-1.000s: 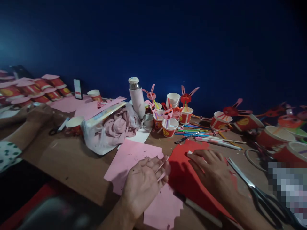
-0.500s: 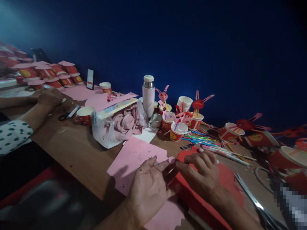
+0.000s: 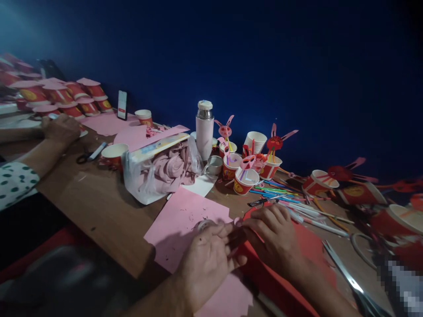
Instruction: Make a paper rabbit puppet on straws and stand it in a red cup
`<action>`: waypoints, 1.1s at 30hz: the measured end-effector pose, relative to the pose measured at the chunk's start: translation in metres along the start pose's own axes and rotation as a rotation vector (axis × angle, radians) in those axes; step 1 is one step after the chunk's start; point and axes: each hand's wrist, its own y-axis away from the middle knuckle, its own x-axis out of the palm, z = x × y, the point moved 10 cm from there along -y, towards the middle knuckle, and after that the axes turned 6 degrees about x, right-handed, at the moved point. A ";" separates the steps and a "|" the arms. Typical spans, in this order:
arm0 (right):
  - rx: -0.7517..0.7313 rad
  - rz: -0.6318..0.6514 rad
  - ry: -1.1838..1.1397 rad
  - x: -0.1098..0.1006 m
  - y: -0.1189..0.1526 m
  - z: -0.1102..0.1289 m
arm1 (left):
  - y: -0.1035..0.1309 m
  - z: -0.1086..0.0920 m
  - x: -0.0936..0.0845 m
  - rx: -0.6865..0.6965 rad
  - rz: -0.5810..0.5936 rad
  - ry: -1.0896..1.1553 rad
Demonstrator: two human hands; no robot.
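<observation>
My left hand (image 3: 206, 264) is palm up over the pink paper, fingers loosely stretched towards the right hand. At its fingertips is a small pink paper disc (image 3: 237, 222). My right hand (image 3: 272, 229) pinches this disc from the other side, fingers bent, above red paper (image 3: 307, 251). Behind my left thumb part of a pale ring, like a tape roll (image 3: 204, 224), shows; whether the hand touches it I cannot tell. Pink paper sheets (image 3: 178, 220) with small dark scraps lie beneath. Scissors (image 3: 346, 273) rest to the right of my right arm.
Paper cups (image 3: 246, 182) with rabbit-head cutouts, straws (image 3: 277, 191) and pens lie beyond my hands. A thermos (image 3: 204, 132) and a plastic bag (image 3: 139, 185) of pink cloth stand behind. At left, a co-worker's hands (image 3: 61, 130) work near stacked cups (image 3: 56, 94) and a phone (image 3: 122, 105).
My left thumb has come down towards the fingers, and the pale ring shows behind it. The pink disc is now more covered by fingertips. The co-worker's hands have shifted slightly.
</observation>
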 end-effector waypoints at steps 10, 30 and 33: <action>0.117 0.032 -0.163 0.010 -0.009 -0.016 | -0.009 -0.013 -0.007 -0.013 -0.024 -0.031; -0.104 0.004 0.052 -0.002 -0.003 0.001 | -0.004 -0.005 0.013 0.011 0.082 0.064; -0.037 0.059 -0.013 0.003 -0.004 -0.002 | -0.004 -0.008 0.010 0.044 0.074 -0.048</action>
